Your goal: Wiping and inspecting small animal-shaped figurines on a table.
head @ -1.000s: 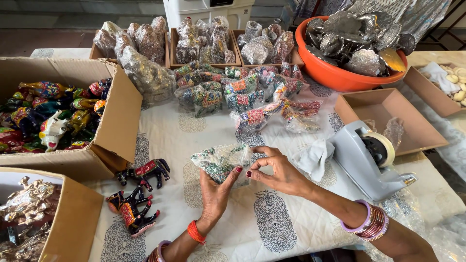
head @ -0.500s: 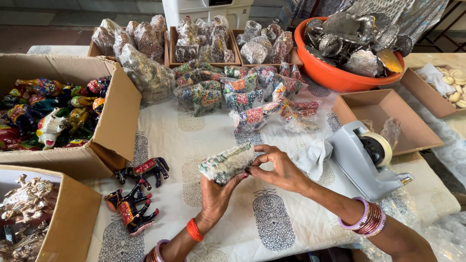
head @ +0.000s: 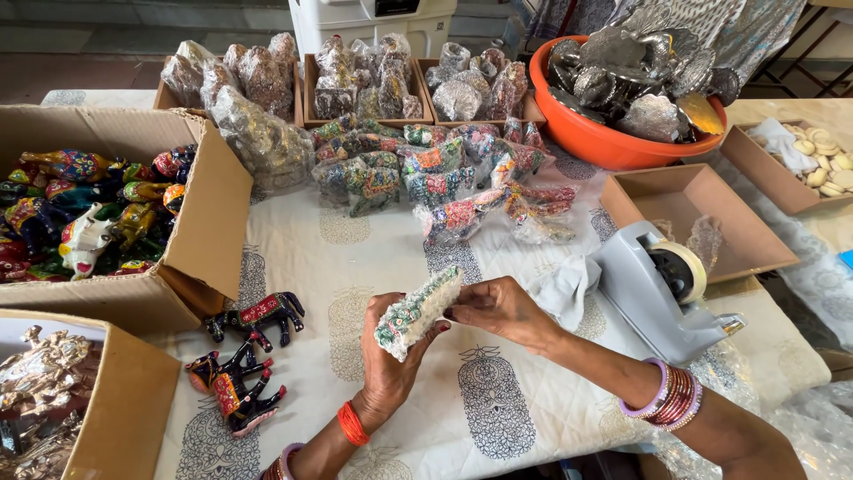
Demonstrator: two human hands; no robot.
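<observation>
A: Figurine (head: 416,311), bubble-wrapped, sits at table centre; left hand (head: 391,356) grips it from below, right hand (head: 498,308) pinches the wrap at its upper end.

B: Risk?

A: Wrap could spring open if the pinch slips; I can't tell if any tape is on it. A loose grip could drop it onto the horses (head: 240,356) at 9 o'clock.

B: Obstructions?

A: Tape dispenser (head: 662,289) at 3 o'clock, cloth (head: 564,289) between. Wrapped pile (head: 426,173) at 12. Open box (head: 209,213) at 10, orange bowl (head: 604,142) at 1.
</observation>
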